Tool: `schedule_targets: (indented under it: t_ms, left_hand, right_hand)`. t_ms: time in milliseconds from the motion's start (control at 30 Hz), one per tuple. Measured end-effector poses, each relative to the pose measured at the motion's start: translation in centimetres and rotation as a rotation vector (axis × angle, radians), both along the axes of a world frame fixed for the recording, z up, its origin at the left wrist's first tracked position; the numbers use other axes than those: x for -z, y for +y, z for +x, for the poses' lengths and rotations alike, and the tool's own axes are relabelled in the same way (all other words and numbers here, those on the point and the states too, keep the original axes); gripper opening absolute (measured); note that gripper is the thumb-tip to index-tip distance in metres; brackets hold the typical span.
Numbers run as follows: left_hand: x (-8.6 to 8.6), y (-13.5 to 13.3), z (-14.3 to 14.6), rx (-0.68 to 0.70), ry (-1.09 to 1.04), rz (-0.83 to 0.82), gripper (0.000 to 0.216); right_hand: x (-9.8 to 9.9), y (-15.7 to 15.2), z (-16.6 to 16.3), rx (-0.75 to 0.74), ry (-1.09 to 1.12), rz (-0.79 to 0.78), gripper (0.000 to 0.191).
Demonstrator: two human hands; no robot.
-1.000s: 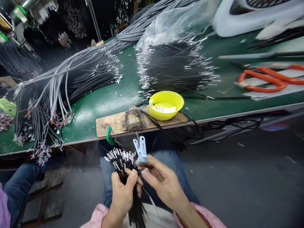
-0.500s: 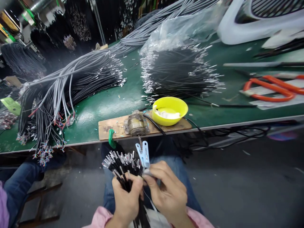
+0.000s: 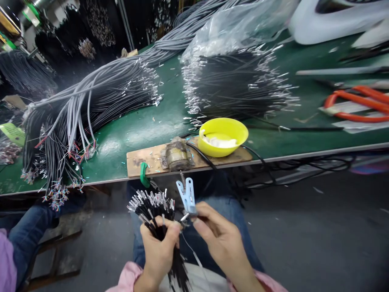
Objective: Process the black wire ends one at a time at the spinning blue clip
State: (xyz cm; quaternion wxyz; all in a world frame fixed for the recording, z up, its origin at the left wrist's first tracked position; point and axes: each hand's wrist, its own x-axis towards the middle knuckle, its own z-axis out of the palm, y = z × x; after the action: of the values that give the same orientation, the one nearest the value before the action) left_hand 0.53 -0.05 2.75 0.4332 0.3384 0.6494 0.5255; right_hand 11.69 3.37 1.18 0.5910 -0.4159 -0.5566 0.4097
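Observation:
My left hand [image 3: 159, 245] is closed around a bundle of black cables [image 3: 152, 202] with silvery stripped ends that fan upward. One cable end [image 3: 184, 217] sticks out to the right, beside the left thumb. A light blue clothespin [image 3: 187, 195] sits on the thin shaft of a small motor [image 3: 178, 154], its two legs pointing up. My right hand [image 3: 217, 235] has thumb and fingers pinched at the clothespin's lower end; whether anything else lies between the fingertips is hidden.
The motor rests on a wooden board [image 3: 141, 162] at the bench edge, with a green clamp [image 3: 144, 174] and a yellow bowl [image 3: 223, 138] holding white material. Behind lie black cable piles [image 3: 231, 85], grey cables [image 3: 82, 93] and orange-handled scissors [image 3: 358, 101]. Another person's leg [image 3: 27, 231] is at left.
My right hand has shifted slightly away from my left hand, and a gap has opened between them. The single cable end now shows by the left thumb. The view has moved a little.

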Motion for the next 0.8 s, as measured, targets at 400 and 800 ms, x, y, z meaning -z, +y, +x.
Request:
schedule_targets:
  t_ms: [400,800]
  left_hand:
    - [-0.4,-0.1,0.4,-0.106,0.053,-0.004,0.023]
    - [0.9,-0.6,-0.1,-0.064,0.017,0.029,0.016]
  right_hand:
    - [-0.5,-0.5,-0.6,0.011,-0.053,0.074,0.021]
    - [-0.2,-0.3,-0.5,0.064,-0.097,-0.028,0.025]
